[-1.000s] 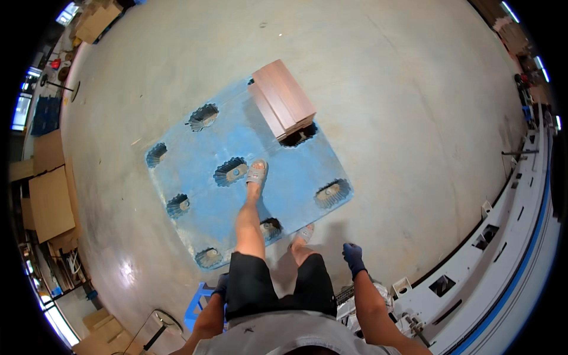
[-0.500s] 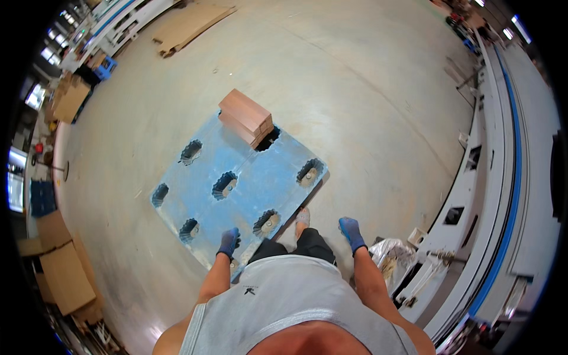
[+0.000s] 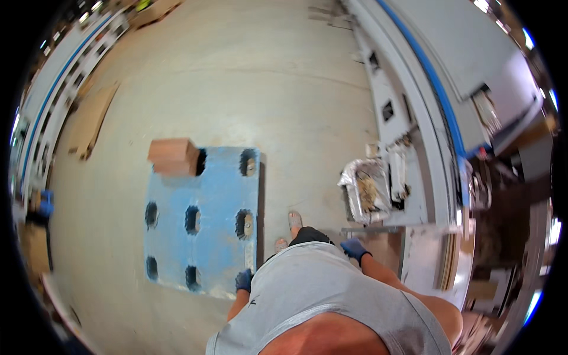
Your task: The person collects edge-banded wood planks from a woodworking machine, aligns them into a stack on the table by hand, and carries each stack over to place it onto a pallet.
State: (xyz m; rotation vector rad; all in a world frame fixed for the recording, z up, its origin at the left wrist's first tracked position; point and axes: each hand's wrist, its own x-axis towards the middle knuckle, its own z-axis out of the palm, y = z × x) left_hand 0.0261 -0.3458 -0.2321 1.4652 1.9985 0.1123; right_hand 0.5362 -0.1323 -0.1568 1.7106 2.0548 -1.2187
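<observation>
blu pallet point(image 3: 216, 189), brn boards point(image 3: 171, 157); dk-blu gloves point(image 3: 355, 249)

Standing here, I see fairly bright, even light across the floor point(image 3: 290, 112), with white glare burning out at the right edge. The blue pallet point(image 3: 201, 248) casts a narrow shadow rightward; foil point(image 3: 351, 183) glints. The brown stack point(image 3: 173, 155) looks smeared, and the long machine point(image 3: 461, 47) curves toward a black rim.

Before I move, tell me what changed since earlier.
The person turned right and stepped off the blue pallet: both feet are now on the floor. No grasp or release shows at left hand or right hand. The brown stack stayed on the pallet.
</observation>
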